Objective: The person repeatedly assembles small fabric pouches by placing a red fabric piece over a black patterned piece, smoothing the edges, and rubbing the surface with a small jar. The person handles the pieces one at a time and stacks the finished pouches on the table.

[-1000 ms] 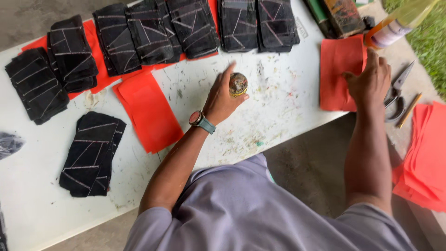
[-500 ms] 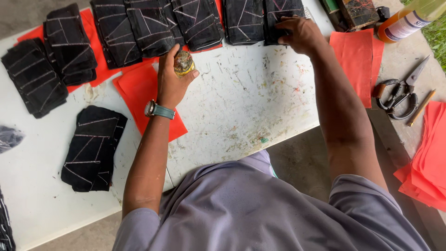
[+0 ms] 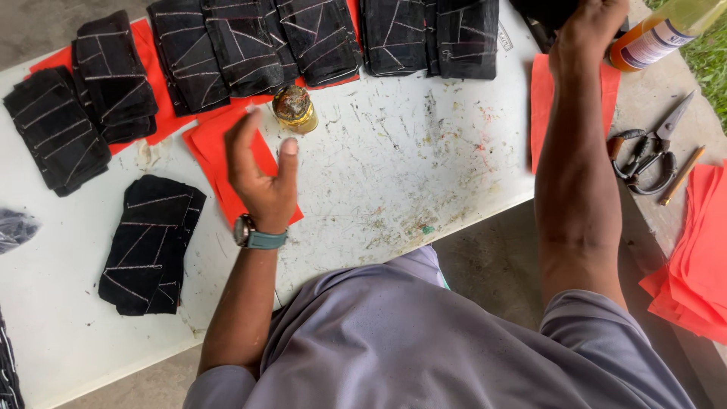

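My left hand (image 3: 261,178) hovers open, fingers apart, over a red sheet (image 3: 212,144) on the white table (image 3: 394,167). Just beyond its fingertips a small round glass jar (image 3: 294,108) with amber contents stands on the table, free of the hand. Far right at the top, my right hand (image 3: 587,30) is closed on a black stitched fabric piece (image 3: 549,11), mostly cut off by the frame edge. My right forearm crosses another red sheet (image 3: 541,98).
Black fabric pieces with white stitched lines lie in a row along the far edge (image 3: 318,38), with more at left (image 3: 57,129) and one stack nearer (image 3: 148,246). Shears (image 3: 644,151), a pencil (image 3: 681,176), an orange-capped bottle (image 3: 659,34) and a red sheet stack (image 3: 697,257) are at right.
My left hand set the jar down beside the red sheet and opened. My right hand moved from the row's right end up to the far right corner with a black piece.
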